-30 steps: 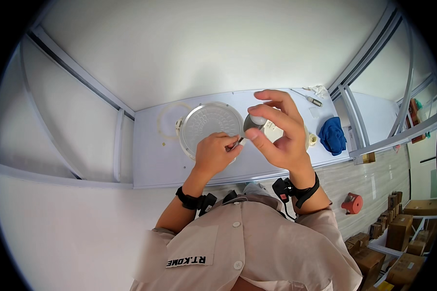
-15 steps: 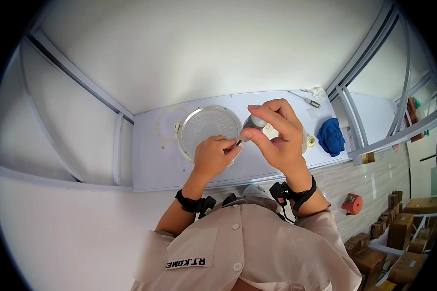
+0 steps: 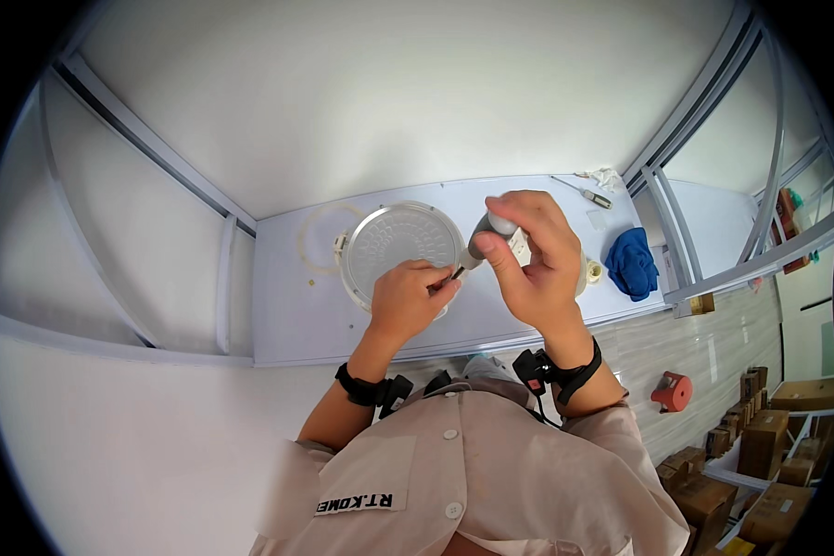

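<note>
A screwdriver (image 3: 475,248) with a thick grey handle slants down to the left, its short dark shaft pointing at the edge of a round lid (image 3: 400,232). My right hand (image 3: 544,269) has thumb and fingers round the handle's pale, rounded top end. At the lower end of the shaft, the fingertips of my left hand (image 3: 404,300) are pinched together; whether a screw sits between them is hidden. The lid lies on the table with a silver, patterned metal face up and a pale rim; my left hand covers its lower right edge.
The table (image 3: 296,324) also holds a pale ring (image 3: 308,243) at left, a second screwdriver (image 3: 591,195) at the far right, a blue cloth (image 3: 631,264) and a roll of tape (image 3: 592,271). A red stool (image 3: 673,391) and cardboard boxes (image 3: 760,440) stand right.
My right hand has shifted slightly right and turned a little on the screwdriver handle, which has tilted along with it. My left hand and the lid look unmoved.
</note>
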Tool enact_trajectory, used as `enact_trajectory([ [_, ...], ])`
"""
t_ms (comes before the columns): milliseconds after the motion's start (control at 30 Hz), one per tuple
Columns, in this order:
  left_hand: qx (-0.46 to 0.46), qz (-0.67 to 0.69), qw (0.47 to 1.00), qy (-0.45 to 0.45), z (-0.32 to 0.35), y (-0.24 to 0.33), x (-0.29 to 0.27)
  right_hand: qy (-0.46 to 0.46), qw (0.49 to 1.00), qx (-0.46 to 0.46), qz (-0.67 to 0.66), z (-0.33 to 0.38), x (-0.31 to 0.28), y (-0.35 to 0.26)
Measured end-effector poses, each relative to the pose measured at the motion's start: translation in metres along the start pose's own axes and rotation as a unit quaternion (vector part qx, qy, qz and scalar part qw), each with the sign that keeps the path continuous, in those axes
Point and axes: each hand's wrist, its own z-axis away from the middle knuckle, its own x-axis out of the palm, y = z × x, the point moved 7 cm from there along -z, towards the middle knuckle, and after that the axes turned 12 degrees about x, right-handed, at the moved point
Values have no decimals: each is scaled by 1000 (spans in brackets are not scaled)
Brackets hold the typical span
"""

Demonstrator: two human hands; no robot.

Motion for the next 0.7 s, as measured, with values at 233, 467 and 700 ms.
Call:
enact_trajectory([
  [233,20,6,1000,7,1,-1,0,-11,999,3,-40,-9,-1,-13],
  [467,45,2,999,-3,2,-2,0,-31,996,79,-22,-5,2,-4],
  [700,72,11,997,1,3,-3,0,-65,997,-41,-5,-10,0,-18],
])
